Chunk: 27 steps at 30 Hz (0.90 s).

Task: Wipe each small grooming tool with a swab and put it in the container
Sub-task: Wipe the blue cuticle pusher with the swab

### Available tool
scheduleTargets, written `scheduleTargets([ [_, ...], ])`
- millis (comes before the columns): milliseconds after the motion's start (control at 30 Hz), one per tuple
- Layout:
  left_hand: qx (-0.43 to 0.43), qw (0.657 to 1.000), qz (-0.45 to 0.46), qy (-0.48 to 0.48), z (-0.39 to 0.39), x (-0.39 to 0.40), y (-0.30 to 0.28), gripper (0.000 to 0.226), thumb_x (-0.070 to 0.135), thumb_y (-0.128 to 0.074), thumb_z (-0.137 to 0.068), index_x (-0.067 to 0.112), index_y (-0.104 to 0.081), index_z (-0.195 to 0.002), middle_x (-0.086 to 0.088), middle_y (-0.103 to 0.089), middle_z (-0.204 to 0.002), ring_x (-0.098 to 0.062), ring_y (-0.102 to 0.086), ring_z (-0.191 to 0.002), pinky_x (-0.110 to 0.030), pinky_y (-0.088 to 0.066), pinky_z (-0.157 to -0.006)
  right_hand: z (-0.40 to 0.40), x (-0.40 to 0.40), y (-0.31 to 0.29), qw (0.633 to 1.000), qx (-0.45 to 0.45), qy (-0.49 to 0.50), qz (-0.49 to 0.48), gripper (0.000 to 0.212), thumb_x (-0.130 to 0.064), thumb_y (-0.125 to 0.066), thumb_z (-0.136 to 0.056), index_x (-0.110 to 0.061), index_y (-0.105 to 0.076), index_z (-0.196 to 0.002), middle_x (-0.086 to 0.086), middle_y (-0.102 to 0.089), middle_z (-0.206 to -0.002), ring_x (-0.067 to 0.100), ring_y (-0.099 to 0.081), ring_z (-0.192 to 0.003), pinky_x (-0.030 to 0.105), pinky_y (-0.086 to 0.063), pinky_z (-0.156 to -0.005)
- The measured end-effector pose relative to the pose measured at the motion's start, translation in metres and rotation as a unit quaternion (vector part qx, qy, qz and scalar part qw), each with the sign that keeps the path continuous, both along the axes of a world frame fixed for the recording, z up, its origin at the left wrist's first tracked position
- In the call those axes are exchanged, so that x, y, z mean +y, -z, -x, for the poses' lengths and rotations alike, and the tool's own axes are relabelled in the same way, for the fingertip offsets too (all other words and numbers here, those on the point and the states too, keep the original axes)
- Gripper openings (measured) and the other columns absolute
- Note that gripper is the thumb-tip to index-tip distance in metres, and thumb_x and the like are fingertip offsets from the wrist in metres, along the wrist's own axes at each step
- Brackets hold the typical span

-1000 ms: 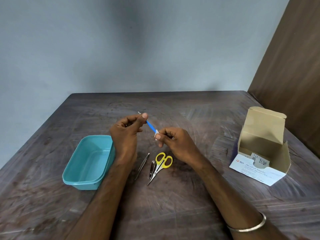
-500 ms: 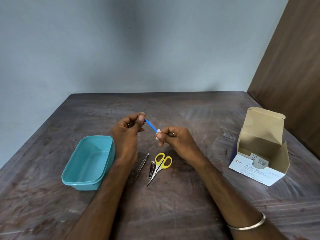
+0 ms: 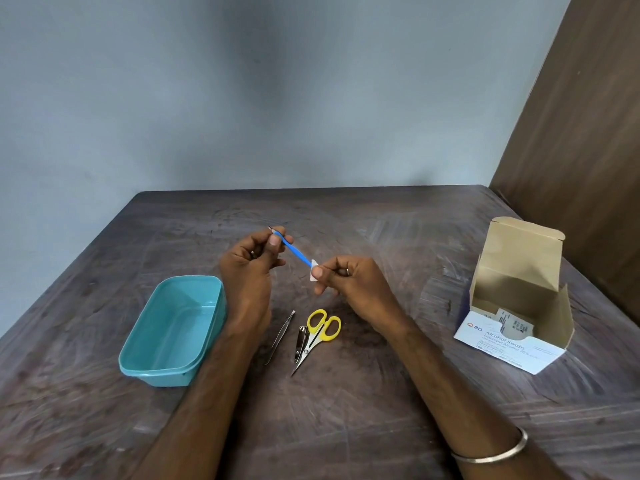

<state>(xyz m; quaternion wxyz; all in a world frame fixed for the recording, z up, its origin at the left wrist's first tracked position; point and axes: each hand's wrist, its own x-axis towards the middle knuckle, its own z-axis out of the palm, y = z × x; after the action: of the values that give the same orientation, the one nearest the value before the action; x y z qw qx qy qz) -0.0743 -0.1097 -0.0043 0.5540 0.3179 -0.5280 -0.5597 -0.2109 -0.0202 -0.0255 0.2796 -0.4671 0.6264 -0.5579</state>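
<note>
Both grips are closed on work: the left hand (image 3: 247, 268) pinches the far end of a slim blue-handled grooming tool (image 3: 294, 251) held above the worktop (image 3: 381, 410), and the right hand (image 3: 353, 285) pinches a small white swab (image 3: 313, 274) around its near end. This looks like the wiping step on the first tool, since the teal container (image 3: 173, 327) at the left appears empty and the tweezers (image 3: 280, 336), nail clipper (image 3: 300, 342) and yellow-handled scissors (image 3: 317, 336) lie unwiped between the forearms. Next, I judge, the swab must run along the shaft, then the left hand carries the tool into the container.
</note>
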Motion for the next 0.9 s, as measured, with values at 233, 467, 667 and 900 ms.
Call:
scheduleTargets([
  [233, -0.016, 1.000, 0.024, 0.005, 0.002, 0.002, 0.001, 0.012, 0.003, -0.064, -0.091, 0.007, -0.072, -0.099, -0.014, -0.074, -0.100, -0.014, -0.065, -0.083, -0.025, -0.054, -0.064, 0.000, -0.002, 0.003, 0.998, 0.055, 0.011, 0.005, 0.022, -0.014, -0.066, -0.094, -0.022, -0.073, -0.075, 0.000, -0.078, -0.079, 0.017, -0.060, -0.067, 0.039, -0.053, -0.069],
  [467, 0.009, 1.000, 0.001, 0.003, 0.001, 0.004, -0.002, 0.015, 0.005, -0.065, -0.091, 0.016, -0.072, -0.097, 0.007, -0.077, -0.086, -0.008, -0.066, -0.076, -0.025, -0.056, -0.064, 0.001, -0.001, 0.002, 0.996, 0.078, 0.043, -0.006, 0.022, -0.031, -0.067, -0.095, -0.025, -0.073, -0.075, -0.005, -0.075, -0.070, 0.009, -0.057, -0.060, 0.037, -0.052, -0.067],
  [667, 0.026, 0.999, -0.007, 0.033, 0.002, 0.009, -0.007, 0.016, -0.003, -0.068, -0.086, 0.011, -0.071, -0.094, 0.001, -0.076, -0.076, -0.012, -0.072, -0.072, -0.025, -0.058, -0.065, 0.002, -0.003, 0.006, 0.995, 0.096, 0.027, -0.007, 0.019, -0.021, -0.065, -0.095, -0.024, -0.071, -0.078, -0.007, -0.076, -0.077, 0.001, -0.061, -0.066, 0.040, -0.054, -0.075],
  [900, 0.045, 0.998, -0.019, 0.046, 0.000, 0.008, -0.005, 0.014, -0.002, -0.068, -0.086, 0.006, -0.071, -0.097, -0.004, -0.076, -0.078, -0.016, -0.072, -0.072, -0.027, -0.060, -0.065, 0.002, -0.003, 0.008, 0.995, 0.095, 0.029, 0.003, 0.018, -0.025, -0.064, -0.096, -0.020, -0.072, -0.080, -0.006, -0.075, -0.073, 0.003, -0.064, -0.068, 0.039, -0.055, -0.075],
])
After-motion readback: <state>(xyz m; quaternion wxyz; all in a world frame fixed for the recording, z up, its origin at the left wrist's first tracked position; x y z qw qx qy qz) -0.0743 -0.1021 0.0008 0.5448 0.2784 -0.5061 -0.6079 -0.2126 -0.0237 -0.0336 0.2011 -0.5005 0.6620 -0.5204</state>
